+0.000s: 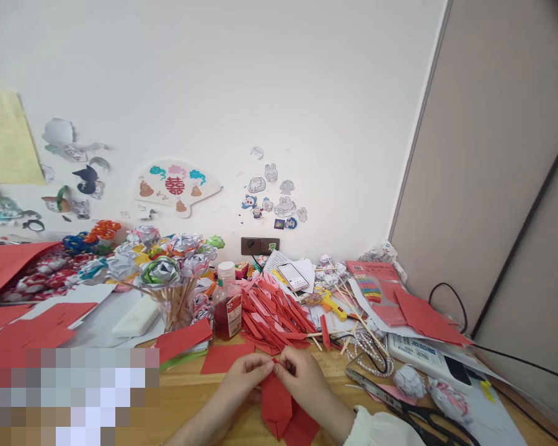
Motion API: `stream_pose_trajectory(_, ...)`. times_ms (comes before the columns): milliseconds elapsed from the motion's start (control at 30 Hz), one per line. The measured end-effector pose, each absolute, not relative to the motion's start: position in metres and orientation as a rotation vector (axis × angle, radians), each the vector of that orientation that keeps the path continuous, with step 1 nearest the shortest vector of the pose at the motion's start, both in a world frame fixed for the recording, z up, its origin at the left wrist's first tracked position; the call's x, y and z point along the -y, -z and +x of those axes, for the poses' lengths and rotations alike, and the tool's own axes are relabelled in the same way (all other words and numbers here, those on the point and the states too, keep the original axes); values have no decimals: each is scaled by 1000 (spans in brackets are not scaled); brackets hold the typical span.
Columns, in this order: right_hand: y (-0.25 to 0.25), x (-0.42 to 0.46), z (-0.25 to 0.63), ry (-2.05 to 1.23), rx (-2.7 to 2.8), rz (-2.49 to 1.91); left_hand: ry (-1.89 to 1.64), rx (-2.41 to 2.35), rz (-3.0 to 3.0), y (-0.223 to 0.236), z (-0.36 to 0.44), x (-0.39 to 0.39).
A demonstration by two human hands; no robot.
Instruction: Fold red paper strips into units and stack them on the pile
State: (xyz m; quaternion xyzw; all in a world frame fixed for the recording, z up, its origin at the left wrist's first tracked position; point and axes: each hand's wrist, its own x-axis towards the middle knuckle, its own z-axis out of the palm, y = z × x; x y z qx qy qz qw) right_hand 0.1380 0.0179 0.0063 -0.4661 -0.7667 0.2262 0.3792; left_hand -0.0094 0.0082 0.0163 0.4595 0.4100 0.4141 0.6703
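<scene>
My left hand [247, 375] and my right hand [302, 376] meet at the near edge of the wooden desk [190, 387]. Both pinch the top edge of a folded red paper piece [279, 406], which hangs down between my wrists. Fingers of both hands are closed on the paper. Just behind my hands lies a heap of folded red paper strips [272, 313]. A flat red paper square [224, 357] lies left of my left hand.
A glass of paper flowers on sticks [174, 279] and a red bottle [227, 301] stand behind. A phone [292, 276], yellow cutter [332, 303], scissors [400, 402], calculator [425, 356] and crumpled paper balls [409, 379] lie to the right. Red sheets [23, 328] cover the left.
</scene>
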Motion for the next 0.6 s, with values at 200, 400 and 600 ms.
stream_pose_trajectory(200,-10,-16,138,-573,1954,-1143,-969,-943,1031,-15,-8,-11)
stream_pose_trajectory(400,-9,-16,138,-608,1943,-1094,-1006,-948,1070,-17,-9,-11)
stream_pose_trajectory(600,-8,-17,138,-656,1891,-1099,-932,-893,938,-27,-10,-4)
